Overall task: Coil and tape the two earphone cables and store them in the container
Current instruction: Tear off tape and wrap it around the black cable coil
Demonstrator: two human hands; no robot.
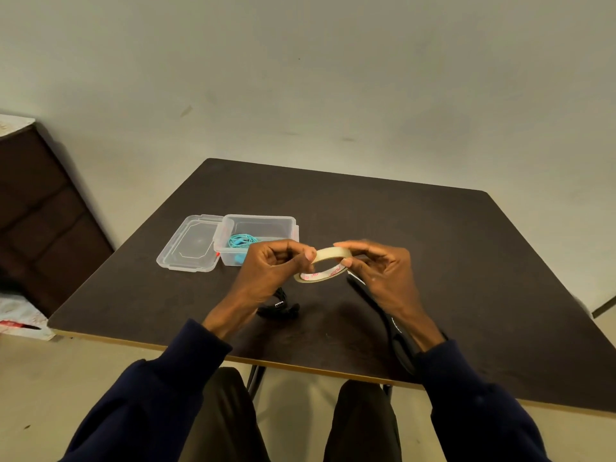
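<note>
Both hands — left hand point(273, 268), right hand point(380, 271) — grip a thin tape ring point(325, 263).

Dim, yellowish light falls from overhead. Soft shadows pool on the dark counter point(433, 261). The wide lens bends the edges; detail looks soft.

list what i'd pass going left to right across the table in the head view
clear lid → open container → tape roll → right hand; left hand and black cable overlap the container's span, so they are left out
</note>
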